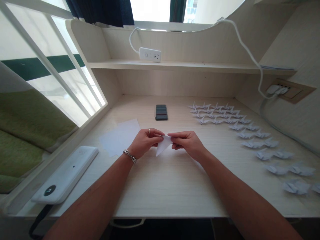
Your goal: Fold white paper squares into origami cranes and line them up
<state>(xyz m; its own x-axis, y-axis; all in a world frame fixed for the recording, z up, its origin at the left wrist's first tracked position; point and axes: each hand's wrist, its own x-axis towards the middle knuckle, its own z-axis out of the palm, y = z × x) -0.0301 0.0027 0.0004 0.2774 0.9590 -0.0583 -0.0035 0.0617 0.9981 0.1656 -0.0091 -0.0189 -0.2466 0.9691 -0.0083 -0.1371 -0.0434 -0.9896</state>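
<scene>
A small folded piece of white paper [163, 145] is held up between both hands, just above the middle of the desk. My left hand [145, 141], with a ring and a chain bracelet at the wrist, pinches its left upper edge. On the other side, the fingertips of my right hand [187, 141] grip the upper right corner. One point of the paper hangs down between the hands. Loose white sheets [122, 136] lie to the left, partly behind my left hand. Rows of folded paper cranes [217, 115] stand to the right.
A dark, blurred-out device [161, 112] lies beyond my hands. At the left edge rests a long white device [67, 175] with a dark strap. A power strip [150, 54] sits on the shelf [175, 66]. A white cable [246, 46] runs to the wall socket [292, 90].
</scene>
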